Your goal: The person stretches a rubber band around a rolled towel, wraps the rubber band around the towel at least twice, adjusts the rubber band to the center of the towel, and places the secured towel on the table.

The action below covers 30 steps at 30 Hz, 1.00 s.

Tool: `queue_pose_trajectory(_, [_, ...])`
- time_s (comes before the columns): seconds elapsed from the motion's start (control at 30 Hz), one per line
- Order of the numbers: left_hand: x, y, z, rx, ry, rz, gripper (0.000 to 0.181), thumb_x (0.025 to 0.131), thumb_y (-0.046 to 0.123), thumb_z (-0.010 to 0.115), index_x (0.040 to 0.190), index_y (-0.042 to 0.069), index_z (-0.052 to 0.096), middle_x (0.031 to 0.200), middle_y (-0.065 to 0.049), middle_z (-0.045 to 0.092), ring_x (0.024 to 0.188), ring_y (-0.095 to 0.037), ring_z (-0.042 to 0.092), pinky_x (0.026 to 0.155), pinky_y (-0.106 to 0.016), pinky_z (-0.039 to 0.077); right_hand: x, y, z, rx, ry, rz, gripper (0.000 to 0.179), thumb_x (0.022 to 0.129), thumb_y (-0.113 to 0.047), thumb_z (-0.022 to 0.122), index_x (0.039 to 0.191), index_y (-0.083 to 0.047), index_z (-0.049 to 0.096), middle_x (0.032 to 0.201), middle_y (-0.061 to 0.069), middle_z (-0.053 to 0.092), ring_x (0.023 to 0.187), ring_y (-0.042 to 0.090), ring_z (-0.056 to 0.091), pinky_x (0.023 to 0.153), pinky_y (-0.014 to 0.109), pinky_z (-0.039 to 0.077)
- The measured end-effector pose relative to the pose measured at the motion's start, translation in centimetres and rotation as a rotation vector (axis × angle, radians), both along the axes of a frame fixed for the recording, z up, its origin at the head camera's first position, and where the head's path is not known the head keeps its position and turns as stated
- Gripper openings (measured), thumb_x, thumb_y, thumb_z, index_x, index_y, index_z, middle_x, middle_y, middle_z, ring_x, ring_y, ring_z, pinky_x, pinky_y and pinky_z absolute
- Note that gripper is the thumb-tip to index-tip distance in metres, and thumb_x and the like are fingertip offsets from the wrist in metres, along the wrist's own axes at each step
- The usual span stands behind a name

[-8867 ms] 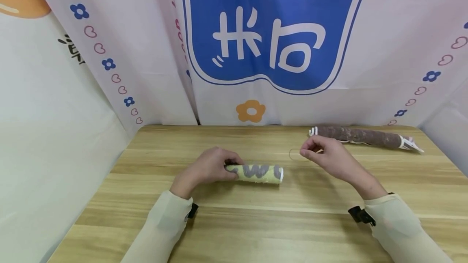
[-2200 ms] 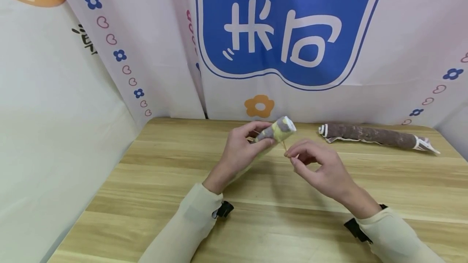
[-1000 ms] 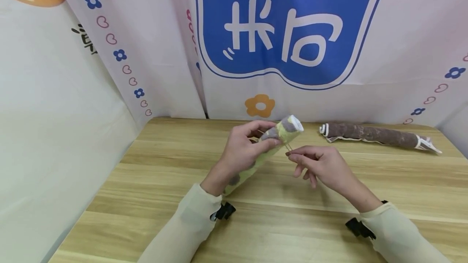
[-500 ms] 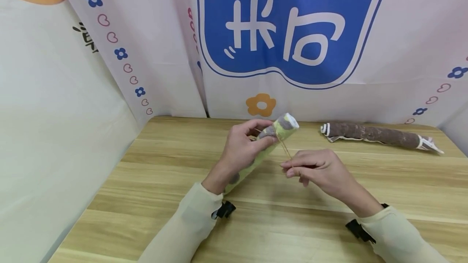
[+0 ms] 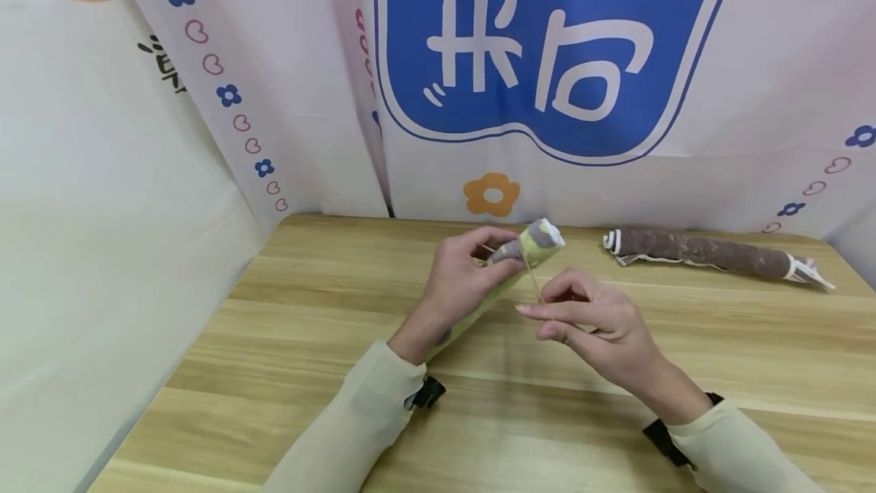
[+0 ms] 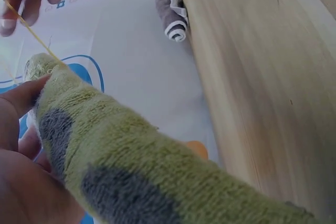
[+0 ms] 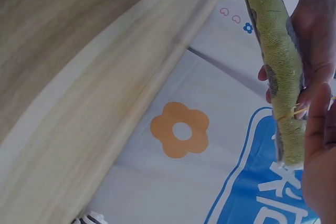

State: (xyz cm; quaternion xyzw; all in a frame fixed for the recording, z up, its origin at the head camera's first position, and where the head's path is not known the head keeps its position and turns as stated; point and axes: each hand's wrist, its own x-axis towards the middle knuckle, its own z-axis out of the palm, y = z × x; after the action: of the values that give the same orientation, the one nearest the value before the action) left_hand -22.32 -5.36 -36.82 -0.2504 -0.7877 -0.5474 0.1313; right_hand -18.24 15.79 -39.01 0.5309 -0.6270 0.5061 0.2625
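My left hand (image 5: 461, 280) grips the rolled towel (image 5: 544, 238); my right hand (image 5: 609, 333), fingers curled, holds the looped band (image 5: 534, 280) taut, fastening apparently unfinished.

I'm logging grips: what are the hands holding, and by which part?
The left hand grips the rolled yellow towel near its upper end; the right hand holds the thin band by its stretched end.

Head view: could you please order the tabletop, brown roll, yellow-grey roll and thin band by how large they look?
1. Tabletop
2. Brown roll
3. Yellow-grey roll, judged by its visible part; the left hand covers some
4. Thin band, only a fine strand
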Motion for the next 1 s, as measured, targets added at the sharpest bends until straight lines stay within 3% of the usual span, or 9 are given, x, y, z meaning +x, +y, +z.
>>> queue_pose_trajectory(0.13, [0.0, -0.1, -0.1, 0.0, -0.026, 0.029, 0.028, 0.088, 0.007, 0.087, 0.115, 0.005, 0.079, 0.106, -0.005, 0.078, 0.087, -0.017, 0.07, 0.073, -0.034, 0.058, 0.2, -0.6, 0.3, -0.032, 0.096, -0.043, 0.04, 0.102, -0.025, 0.07, 0.128, 0.005, 0.073, 0.092, 0.011, 0.066, 0.075, 0.013, 0.056, 0.063, 0.021, 0.046])
queue_pose_trajectory(0.37, [0.0, 0.1, -0.1, 0.011, -0.064, 0.087, 0.028, 0.087, 0.008, 0.086, 0.114, 0.005, 0.079, 0.102, -0.005, 0.078, 0.085, -0.017, 0.069, 0.07, -0.03, 0.057, 0.5, -0.2, -0.3, -0.023, 0.088, -0.295, 0.072, 0.098, -0.043, 0.071, 0.149, 0.005, 0.056, 0.098, 0.015, 0.067, 0.068, 0.009, 0.056, 0.064, 0.02, 0.05])
queue_pose_trajectory(0.5, [-0.1, 0.3, -0.1, 0.033, -0.074, 0.117, 0.028, 0.087, 0.008, 0.086, 0.114, 0.006, 0.079, 0.099, -0.004, 0.077, 0.084, -0.017, 0.068, 0.071, -0.03, 0.056, 0.4, 0.3, -0.6, 0.007, 0.023, -0.437, 0.084, 0.098, -0.054, 0.065, 0.154, 0.006, 0.048, 0.106, 0.016, 0.068, 0.065, 0.007, 0.051, 0.062, 0.019, 0.05])
queue_pose_trajectory(0.67, [0.0, 0.5, -0.1, 0.089, -0.047, 0.156, 0.028, 0.088, 0.008, 0.085, 0.115, 0.005, 0.079, 0.101, -0.004, 0.076, 0.089, -0.021, 0.069, 0.073, -0.032, 0.058, 0.7, 0.8, -0.5, 0.096, -0.158, -0.624, 0.087, 0.103, -0.069, 0.045, 0.165, -0.009, 0.037, 0.115, 0.012, 0.069, 0.062, 0.004, 0.051, 0.061, 0.016, 0.049])
queue_pose_trajectory(0.73, [0.0, 0.6, -0.1, 0.103, -0.025, 0.165, 0.028, 0.088, 0.007, 0.085, 0.115, 0.004, 0.078, 0.103, -0.005, 0.077, 0.09, -0.024, 0.07, 0.073, -0.032, 0.059, 0.7, 1.0, -0.4, 0.13, -0.213, -0.673, 0.084, 0.104, -0.072, 0.039, 0.165, -0.013, 0.04, 0.116, 0.009, 0.069, 0.062, 0.005, 0.05, 0.06, 0.017, 0.046])
queue_pose_trajectory(0.87, [0.1, 0.7, -0.2, 0.099, 0.019, 0.176, 0.027, 0.088, 0.006, 0.086, 0.114, 0.003, 0.078, 0.106, -0.007, 0.077, 0.09, -0.024, 0.071, 0.072, -0.03, 0.06, 0.7, 1.2, -0.3, 0.198, -0.276, -0.681, 0.084, 0.105, -0.072, 0.034, 0.154, -0.008, 0.056, 0.11, 0.004, 0.07, 0.063, 0.008, 0.052, 0.058, 0.026, 0.043])
queue_pose_trajectory(1.0, [0.3, 0.8, -0.2, 0.075, 0.067, 0.181, 0.027, 0.089, 0.006, 0.085, 0.115, 0.003, 0.077, 0.11, -0.008, 0.077, 0.089, -0.023, 0.071, 0.071, -0.031, 0.06, 1.0, 1.0, -0.4, 0.238, -0.419, -0.572, 0.072, 0.11, -0.064, 0.037, 0.146, -0.006, 0.063, 0.106, 0.004, 0.069, 0.06, 0.012, 0.058, 0.055, 0.03, 0.048])
